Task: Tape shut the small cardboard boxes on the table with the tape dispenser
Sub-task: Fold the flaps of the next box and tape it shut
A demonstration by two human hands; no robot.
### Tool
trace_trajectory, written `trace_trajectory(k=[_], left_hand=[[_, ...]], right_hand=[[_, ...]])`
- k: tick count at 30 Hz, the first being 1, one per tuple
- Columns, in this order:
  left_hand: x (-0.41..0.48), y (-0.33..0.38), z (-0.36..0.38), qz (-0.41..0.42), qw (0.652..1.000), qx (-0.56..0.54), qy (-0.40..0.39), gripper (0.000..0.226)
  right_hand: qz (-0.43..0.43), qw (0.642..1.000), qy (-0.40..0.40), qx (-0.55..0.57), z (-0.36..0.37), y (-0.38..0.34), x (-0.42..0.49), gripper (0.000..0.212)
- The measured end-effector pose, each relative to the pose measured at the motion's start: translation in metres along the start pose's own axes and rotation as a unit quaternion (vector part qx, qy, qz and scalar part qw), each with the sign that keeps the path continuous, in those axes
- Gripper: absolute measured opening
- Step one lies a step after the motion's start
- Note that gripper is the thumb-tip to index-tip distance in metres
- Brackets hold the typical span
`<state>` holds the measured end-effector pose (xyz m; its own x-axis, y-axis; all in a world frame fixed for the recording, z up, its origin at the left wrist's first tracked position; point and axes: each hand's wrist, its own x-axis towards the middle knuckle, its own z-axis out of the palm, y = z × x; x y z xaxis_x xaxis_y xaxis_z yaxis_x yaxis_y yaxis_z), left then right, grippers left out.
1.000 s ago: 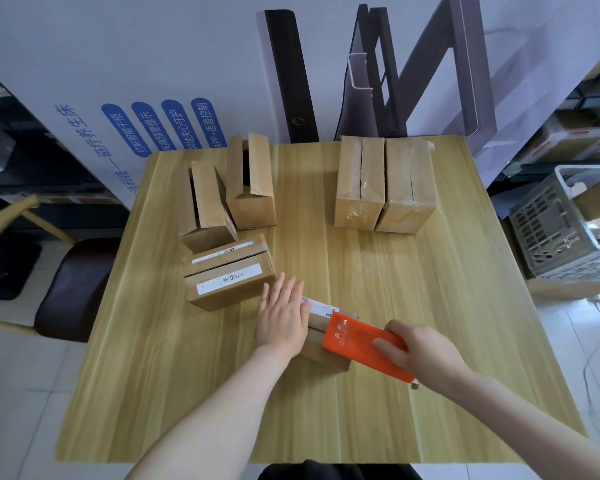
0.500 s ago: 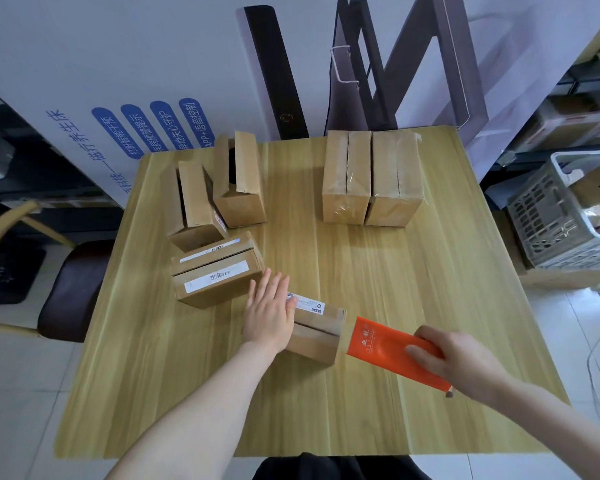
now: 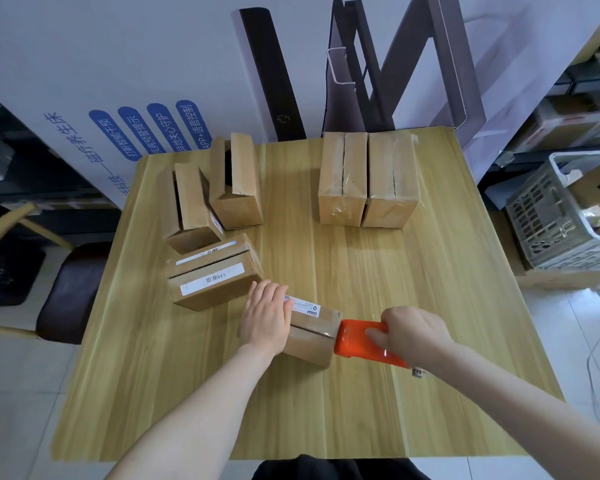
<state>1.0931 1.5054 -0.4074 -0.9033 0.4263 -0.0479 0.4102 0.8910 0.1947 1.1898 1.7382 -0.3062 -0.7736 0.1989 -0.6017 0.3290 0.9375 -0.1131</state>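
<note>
Left hand [image 3: 265,318]: pressed flat, fingers straight and together, steadying box [image 3: 310,336] toward table's [image 3: 326,410] front edge.
Right hand [image 3: 413,332]: fingers curled round tape dispenser [image 3: 359,337], held at box's right end.

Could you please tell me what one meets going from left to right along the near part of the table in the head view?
The left hand → small cardboard box → orange tape dispenser → right hand.

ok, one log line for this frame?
phase: taping | left hand: flat on near box, steadying | right hand: grips orange tape dispenser at box's right end
</note>
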Motion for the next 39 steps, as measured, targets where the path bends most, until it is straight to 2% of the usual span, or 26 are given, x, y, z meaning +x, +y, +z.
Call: trace_trajectory(k=[7,17,24,26,29,32,35,37,39], left_hand=[[0.002,-0.001,0.008,-0.005,1.0,-0.007,0.02,0.05],[0.001,0.003,0.012,-0.006,0.998,0.011,0.057,0.049],[-0.005,0.005,0.014,-0.024,0.997,0.017,0.07,0.047],[-0.011,0.004,0.015,-0.049,0.996,0.018,0.071,0.04],[-0.024,0.002,0.009,-0.107,0.991,0.034,0.076,0.02],[-0.039,0.004,0.001,-0.197,0.978,0.018,0.067,0.016],[-0.051,0.012,-0.004,-0.295,0.955,-0.037,0.014,0.019],[-0.052,0.017,-0.006,-0.316,0.945,-0.078,0.039,0.019],[-0.047,0.021,-0.01,-0.295,0.942,-0.124,0.104,0.027]], right_hand=[[0.079,0.995,0.007,0.062,-0.012,-0.019,0.009,0.036],[0.131,0.981,-0.026,0.138,-0.018,-0.024,-0.003,0.035],[0.165,0.973,-0.027,0.157,-0.014,-0.023,0.007,0.026],[0.182,0.971,-0.013,0.157,0.006,-0.022,0.01,0.026],[0.195,0.956,0.042,0.213,0.026,-0.017,0.01,0.038],[0.17,0.928,0.142,0.3,0.023,-0.006,0.006,0.043],[0.084,0.884,0.206,0.412,0.012,-0.002,-0.007,0.04],[0.036,0.857,0.214,0.467,0.003,-0.003,-0.021,0.038],[0.001,0.838,0.202,0.507,-0.004,-0.006,-0.035,0.031]])
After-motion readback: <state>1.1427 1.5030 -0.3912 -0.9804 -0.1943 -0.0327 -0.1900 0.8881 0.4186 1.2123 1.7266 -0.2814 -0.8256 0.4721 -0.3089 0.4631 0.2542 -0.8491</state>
